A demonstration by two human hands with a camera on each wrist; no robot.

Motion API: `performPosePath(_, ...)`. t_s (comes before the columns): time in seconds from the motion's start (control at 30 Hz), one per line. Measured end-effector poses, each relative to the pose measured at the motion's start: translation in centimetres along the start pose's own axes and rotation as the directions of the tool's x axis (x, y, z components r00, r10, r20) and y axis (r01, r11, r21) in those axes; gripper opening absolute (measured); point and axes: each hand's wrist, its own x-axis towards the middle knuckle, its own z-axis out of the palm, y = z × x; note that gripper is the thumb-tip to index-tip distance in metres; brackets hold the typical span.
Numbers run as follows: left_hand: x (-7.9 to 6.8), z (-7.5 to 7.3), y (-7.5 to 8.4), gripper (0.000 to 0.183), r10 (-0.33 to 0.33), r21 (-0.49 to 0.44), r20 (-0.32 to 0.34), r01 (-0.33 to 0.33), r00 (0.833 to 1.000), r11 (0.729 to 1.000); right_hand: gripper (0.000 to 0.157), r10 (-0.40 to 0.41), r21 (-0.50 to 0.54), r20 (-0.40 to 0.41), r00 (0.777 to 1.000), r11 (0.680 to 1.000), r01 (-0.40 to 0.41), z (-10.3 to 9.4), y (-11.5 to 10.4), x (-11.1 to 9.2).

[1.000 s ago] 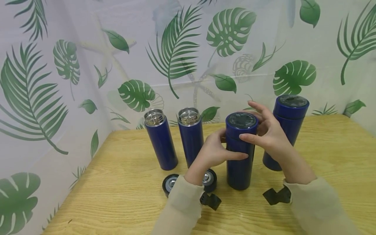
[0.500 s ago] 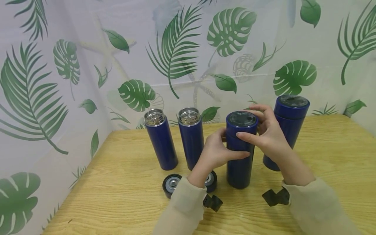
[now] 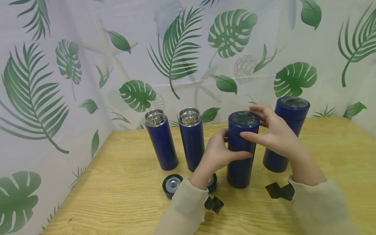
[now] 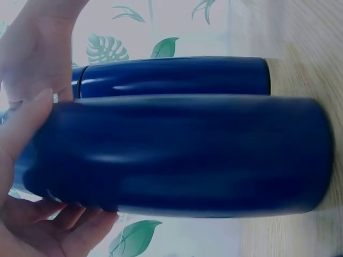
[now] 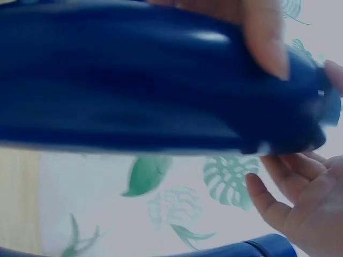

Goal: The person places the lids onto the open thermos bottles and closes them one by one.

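A dark blue thermos bottle point(image 3: 239, 173) stands upright on the table, its flat dark-topped lid point(image 3: 243, 119) seated on top. My left hand point(image 3: 218, 151) grips the body just below the lid, thumb across the front and fingers round the far side. My right hand point(image 3: 276, 132) holds the lid, with the thumb at its front edge and the fingers curved behind. In the left wrist view the bottle body point(image 4: 177, 155) runs lengthwise from the left fingers. In the right wrist view the lid point(image 5: 331, 107) lies between the right thumb and fingers.
Two uncapped blue bottles point(image 3: 161, 143) point(image 3: 192, 143) with steel necks stand at the left. Two upturned lids point(image 3: 172, 184) point(image 3: 212, 182) lie before them, one partly behind the left wrist. A lidded blue bottle point(image 3: 289, 130) stands behind the right hand. Leaf-printed cloth point(image 3: 182, 49) hangs at the back.
The right hand has shifted round the lid, its thumb moving left and then slightly back right. The left hand keeps its grip, and the bottle stays in nearly the same place.
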Motion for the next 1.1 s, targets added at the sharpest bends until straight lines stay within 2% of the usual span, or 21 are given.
performPosePath(0.13, -0.1, 0.3, 0.1, 0.067, -0.006, 0.026, -0.028, 0.007, 1.0, 1.0, 0.069, 0.003, -0.037, 0.01, 1.0, 0.999, -0.003, -0.5, -0.5, 0.1)
performPosePath(0.23, 0.0, 0.3, 0.1, 0.068, 0.007, 0.024, -0.033, -0.006, 0.999, 1.0, 0.07, 0.036, -0.033, 0.045, 0.998, 0.999, -0.035, -0.6, -0.7, 0.2)
performPosePath(0.37, 0.0, 0.3, 0.0, 0.068, 0.029, 0.025, -0.03, -0.028, 0.999, 0.999, 0.078, 0.132, -0.061, 0.078, 0.988, 0.99, -0.128, -0.5, -0.8, 0.3)
performPosePath(0.5, 0.1, 0.1, 0.0, 0.068, 0.05, 0.052, -0.031, -0.048, 0.998, 0.998, 0.089, 0.245, -0.113, 0.098, 0.965, 0.966, -0.233, -0.4, -0.9, 0.3)
performPosePath(0.6, 0.1, 0.0, 0.0, 0.068, 0.062, 0.084, -0.033, -0.059, 0.998, 0.995, 0.094, 0.278, -0.132, 0.118, 0.953, 0.956, -0.262, -0.2, -0.9, 0.2)
performPosePath(0.77, 0.0, -0.2, -0.1, 0.068, 0.066, 0.093, -0.026, -0.063, 0.998, 0.994, 0.09, 0.262, -0.156, 0.074, 0.962, 0.956, -0.248, 0.3, -0.8, 0.0)
performPosePath(0.93, 0.1, -0.3, -0.3, 0.066, 0.094, 0.084, -0.027, -0.091, 0.995, 0.992, 0.083, 0.228, -0.127, 0.011, 0.974, 0.966, -0.225, 0.9, -0.7, 0.0)
performPosePath(1.1, 0.2, -0.4, -0.1, 0.071, 0.07, 0.141, -0.045, -0.063, 0.997, 0.988, 0.076, 0.194, -0.13, -0.069, 0.979, 0.971, -0.202, 1.5, -0.4, 0.2)
